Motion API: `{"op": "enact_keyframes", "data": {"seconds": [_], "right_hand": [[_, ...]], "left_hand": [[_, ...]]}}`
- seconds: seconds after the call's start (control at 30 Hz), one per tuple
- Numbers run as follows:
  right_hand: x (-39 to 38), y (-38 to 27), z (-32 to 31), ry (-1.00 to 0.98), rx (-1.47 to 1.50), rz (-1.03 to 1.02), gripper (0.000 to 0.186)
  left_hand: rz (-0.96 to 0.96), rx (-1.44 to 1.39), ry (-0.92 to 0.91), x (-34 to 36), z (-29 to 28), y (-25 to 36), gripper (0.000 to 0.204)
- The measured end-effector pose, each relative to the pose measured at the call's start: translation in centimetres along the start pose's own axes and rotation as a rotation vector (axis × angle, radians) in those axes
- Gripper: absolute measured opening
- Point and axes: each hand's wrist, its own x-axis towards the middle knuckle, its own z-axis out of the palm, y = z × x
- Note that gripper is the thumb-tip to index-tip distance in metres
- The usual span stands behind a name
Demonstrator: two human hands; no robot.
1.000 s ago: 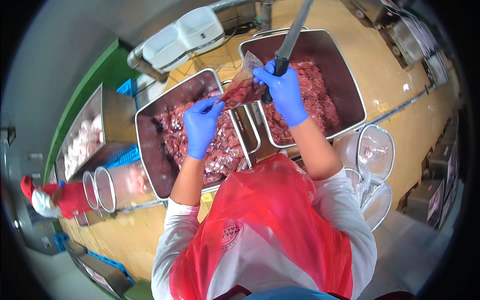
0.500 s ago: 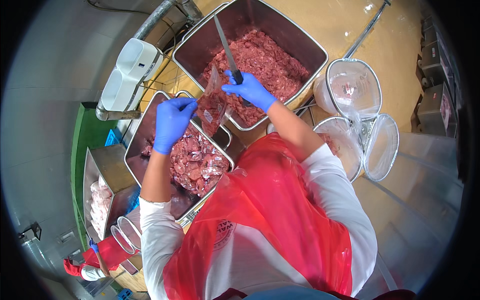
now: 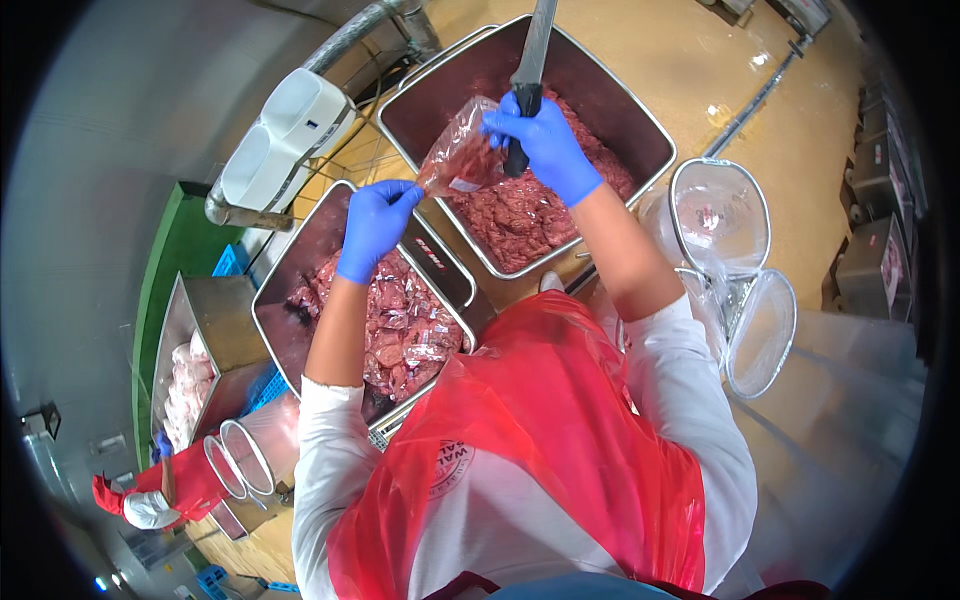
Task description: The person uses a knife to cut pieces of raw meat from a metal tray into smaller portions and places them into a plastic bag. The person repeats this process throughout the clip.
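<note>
My left hand (image 3: 378, 228), blue-gloved, pinches the lower left end of a clear plastic bag of red meat (image 3: 462, 150). The bag slants between my two hands, above the front left corner of a deep metal bin (image 3: 650, 115) of loose red meat. In my gloved right hand (image 3: 548, 145) a long knife (image 3: 535, 58) is held by its black handle, blade pointing away from me. My right fingers also meet the bag's upper end; how they grip it is partly hidden. Closer, beneath my left forearm, a second metal bin (image 3: 318, 232) holds several bagged pieces of meat (image 3: 405, 330).
Hoop stands with clear bags (image 3: 765, 330) are at my right. A white two-cup holder (image 3: 268, 140) hangs on a pipe at the left. Beyond the near bin is a metal container (image 3: 232, 325) of pale packages. A co-worker (image 3: 150, 508) in red stands far left. Metal carts (image 3: 868, 268) line the right.
Both hands and the bag have shifted right and away from me. The bag has swung from hanging to slanting up rightward. The knife blade has turned from up-left to nearly straight away.
</note>
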Motion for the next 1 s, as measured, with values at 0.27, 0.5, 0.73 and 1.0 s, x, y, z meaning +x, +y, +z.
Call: {"op": "enact_keyframes", "data": {"seconds": [0.27,0.5,0.73,1.0], "right_hand": [[-7.9,-1.8,-7.6,0.355,-1.335,0.138,0.054],[-21.5,0.2,-4.8,0.149,-1.552,0.478,0.052],[-9.2,6.9,1.6,0.012,-1.438,0.311,0.046],[-0.9,10.8,-13.5,0.061,-1.662,0.457,0.049]], "left_hand": [[0.231,0.171,-0.140,6.0,5.5,3.2,0.027],[0.264,0.277,-0.153,4.7,5.1,-2.6,0.021],[0.217,0.304,-0.052,1.5,3.0,-4.5,0.017],[-0.213,-0.364,-0.024,0.0,6.9,-7.2,0.015]]}}
